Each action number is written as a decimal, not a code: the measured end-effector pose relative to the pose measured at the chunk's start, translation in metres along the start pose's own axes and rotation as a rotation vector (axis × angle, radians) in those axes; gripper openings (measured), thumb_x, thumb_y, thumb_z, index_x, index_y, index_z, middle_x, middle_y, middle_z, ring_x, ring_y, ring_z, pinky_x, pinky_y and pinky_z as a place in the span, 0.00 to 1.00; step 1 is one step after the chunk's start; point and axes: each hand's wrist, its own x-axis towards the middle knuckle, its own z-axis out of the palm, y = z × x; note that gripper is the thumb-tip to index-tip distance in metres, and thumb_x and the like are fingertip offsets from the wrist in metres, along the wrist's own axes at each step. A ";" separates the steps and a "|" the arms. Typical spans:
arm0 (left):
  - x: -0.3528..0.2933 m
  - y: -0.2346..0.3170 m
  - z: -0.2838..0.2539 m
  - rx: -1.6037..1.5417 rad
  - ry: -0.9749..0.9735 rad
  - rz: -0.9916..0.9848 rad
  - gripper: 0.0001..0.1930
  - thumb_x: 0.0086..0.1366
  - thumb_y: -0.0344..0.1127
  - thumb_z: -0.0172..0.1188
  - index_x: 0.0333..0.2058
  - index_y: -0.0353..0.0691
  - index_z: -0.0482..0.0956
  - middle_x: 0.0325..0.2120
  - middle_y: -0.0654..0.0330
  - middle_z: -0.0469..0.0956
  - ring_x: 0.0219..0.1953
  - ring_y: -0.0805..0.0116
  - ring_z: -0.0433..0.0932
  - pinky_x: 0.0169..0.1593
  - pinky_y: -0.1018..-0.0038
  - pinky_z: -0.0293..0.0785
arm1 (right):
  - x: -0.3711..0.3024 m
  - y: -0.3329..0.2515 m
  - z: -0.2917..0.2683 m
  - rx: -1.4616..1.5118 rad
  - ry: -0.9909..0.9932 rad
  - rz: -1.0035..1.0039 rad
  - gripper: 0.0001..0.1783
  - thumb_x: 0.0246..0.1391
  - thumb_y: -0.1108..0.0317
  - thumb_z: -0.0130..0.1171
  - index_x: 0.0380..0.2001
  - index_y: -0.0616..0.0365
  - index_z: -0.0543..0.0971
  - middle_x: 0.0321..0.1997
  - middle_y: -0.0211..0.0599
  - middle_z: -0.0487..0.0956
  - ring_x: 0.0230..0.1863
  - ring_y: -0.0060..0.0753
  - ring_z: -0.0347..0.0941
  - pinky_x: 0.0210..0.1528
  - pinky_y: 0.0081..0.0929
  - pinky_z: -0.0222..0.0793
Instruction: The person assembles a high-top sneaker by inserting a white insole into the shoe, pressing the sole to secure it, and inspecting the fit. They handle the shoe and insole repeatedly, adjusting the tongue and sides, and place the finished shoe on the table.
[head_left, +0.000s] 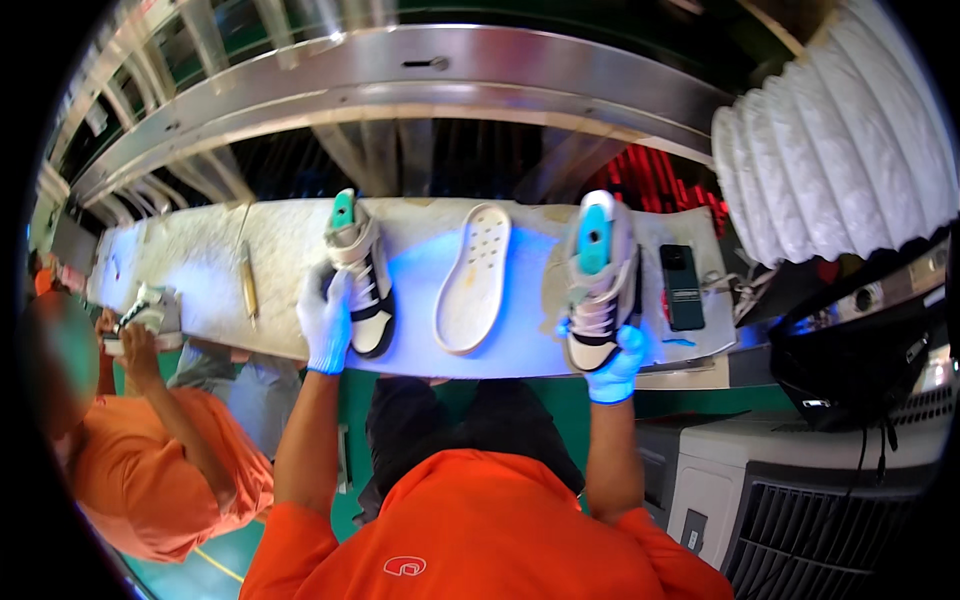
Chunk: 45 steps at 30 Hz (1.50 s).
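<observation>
My left hand [327, 322], in a white glove, is closed on the left side of a white and black shoe upper [366, 285] with a green piece in its opening. In my gloved right hand [615, 365] is the toe end of a second shoe upper [596, 270], similar in colour, with a teal piece in its opening. My fingers wrap round its toe from both sides. Between the two uppers a white shoe sole [472, 280] lies on the bench, its inner face up, with several holes near the far end. The undersides of both uppers are hidden.
On the pale bench [210, 250] a tool with a wooden handle [249, 285] lies left; a dark phone [682, 288] lies right. A metal frame [400, 70] spans the back. A ribbed white duct [830, 150] hangs right. A person in orange [165, 470] handles another shoe [152, 315] at left.
</observation>
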 end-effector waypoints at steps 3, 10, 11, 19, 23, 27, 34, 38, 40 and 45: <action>-0.002 0.003 0.004 -0.115 0.002 -0.049 0.20 0.75 0.38 0.67 0.57 0.30 0.84 0.47 0.53 0.89 0.50 0.69 0.85 0.58 0.68 0.80 | 0.002 -0.001 -0.003 0.004 0.016 0.027 0.52 0.55 0.43 0.72 0.76 0.59 0.69 0.68 0.54 0.81 0.58 0.57 0.83 0.56 0.58 0.83; -0.025 0.031 0.002 0.072 0.201 0.243 0.28 0.67 0.38 0.75 0.61 0.29 0.80 0.54 0.47 0.84 0.55 0.57 0.85 0.60 0.63 0.80 | 0.011 -0.006 0.013 0.159 0.135 0.120 0.53 0.58 0.39 0.70 0.76 0.64 0.67 0.66 0.53 0.79 0.57 0.55 0.80 0.58 0.51 0.77; -0.034 0.042 0.005 0.150 0.268 0.421 0.31 0.65 0.38 0.77 0.62 0.29 0.80 0.57 0.45 0.83 0.57 0.53 0.84 0.61 0.62 0.80 | 0.013 -0.008 0.015 0.175 0.131 0.127 0.54 0.59 0.39 0.70 0.76 0.65 0.65 0.66 0.54 0.78 0.57 0.55 0.80 0.58 0.51 0.78; -0.100 0.114 0.081 0.533 -0.554 0.368 0.42 0.50 0.44 0.83 0.66 0.45 0.80 0.77 0.34 0.61 0.70 0.25 0.72 0.72 0.43 0.72 | 0.019 -0.008 0.013 0.238 0.235 0.241 0.57 0.65 0.34 0.60 0.80 0.69 0.58 0.75 0.64 0.72 0.63 0.68 0.79 0.64 0.61 0.81; -0.092 0.096 0.083 0.388 -0.435 0.491 0.26 0.55 0.41 0.80 0.53 0.44 0.87 0.65 0.48 0.80 0.69 0.28 0.74 0.68 0.45 0.79 | 0.021 -0.006 0.022 0.133 0.201 0.258 0.55 0.66 0.37 0.60 0.80 0.68 0.58 0.73 0.63 0.74 0.61 0.65 0.80 0.62 0.56 0.83; -0.092 0.128 0.027 0.090 -0.183 0.588 0.19 0.51 0.28 0.81 0.44 0.43 0.90 0.52 0.51 0.87 0.69 0.31 0.76 0.65 0.46 0.81 | 0.022 -0.006 0.028 0.054 0.169 0.279 0.52 0.64 0.40 0.64 0.78 0.68 0.62 0.65 0.60 0.79 0.59 0.62 0.81 0.59 0.54 0.85; -0.075 0.122 -0.082 0.254 0.331 0.592 0.15 0.57 0.16 0.71 0.44 0.33 0.86 0.55 0.44 0.84 0.72 0.31 0.73 0.75 0.46 0.65 | 0.018 0.023 0.037 -0.175 0.168 0.340 0.42 0.67 0.45 0.61 0.73 0.66 0.69 0.55 0.60 0.85 0.47 0.59 0.88 0.50 0.55 0.88; -0.048 0.065 -0.090 0.250 0.403 0.286 0.13 0.59 0.19 0.75 0.43 0.30 0.87 0.55 0.43 0.85 0.68 0.35 0.78 0.70 0.53 0.73 | 0.037 0.057 0.057 -0.018 0.089 0.450 0.34 0.71 0.54 0.57 0.69 0.69 0.74 0.57 0.57 0.85 0.50 0.54 0.88 0.54 0.52 0.86; -0.051 0.073 -0.085 0.211 0.418 0.307 0.13 0.60 0.18 0.74 0.45 0.29 0.86 0.57 0.43 0.84 0.66 0.37 0.79 0.69 0.54 0.74 | 0.052 0.062 0.064 -0.230 0.112 0.312 0.32 0.71 0.58 0.59 0.70 0.69 0.74 0.56 0.54 0.86 0.51 0.52 0.88 0.55 0.45 0.84; -0.052 0.157 -0.070 0.269 0.251 0.919 0.14 0.61 0.23 0.75 0.46 0.32 0.86 0.50 0.45 0.83 0.63 0.28 0.79 0.67 0.39 0.76 | 0.043 0.023 0.066 -1.566 0.137 0.085 0.26 0.70 0.58 0.67 0.62 0.65 0.83 0.48 0.51 0.90 0.49 0.38 0.88 0.55 0.38 0.82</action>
